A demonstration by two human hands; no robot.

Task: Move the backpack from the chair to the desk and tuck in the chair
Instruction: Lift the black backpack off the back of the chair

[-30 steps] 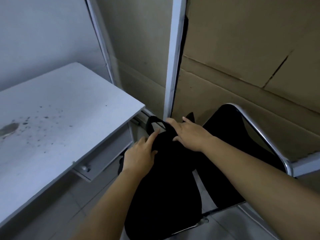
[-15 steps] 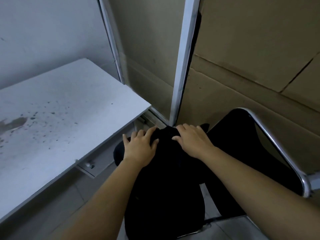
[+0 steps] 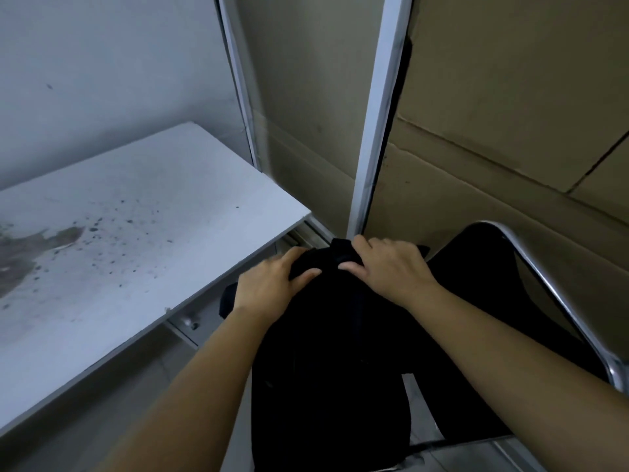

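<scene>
A black backpack point(image 3: 326, 362) stands upright in the lower middle, on a chair with a chrome tube frame point(image 3: 551, 298) and a black backrest at the right. My left hand point(image 3: 272, 287) grips the backpack's top left edge. My right hand point(image 3: 391, 267) grips its top right edge, thumb pressed into the fabric. The white desk point(image 3: 112, 253), stained with dark spots, lies at the left, its near corner close to my left hand. The chair seat is hidden under the bag.
A drawer with a small knob point(image 3: 187, 323) sits under the desk edge. Cardboard sheets point(image 3: 493, 137) and a white upright frame point(image 3: 377, 114) stand behind the chair. Tiled floor shows below the desk.
Both hands closed from resting on the backpack's top to gripping it. The top of the bag now sits higher and closer to the desk corner.
</scene>
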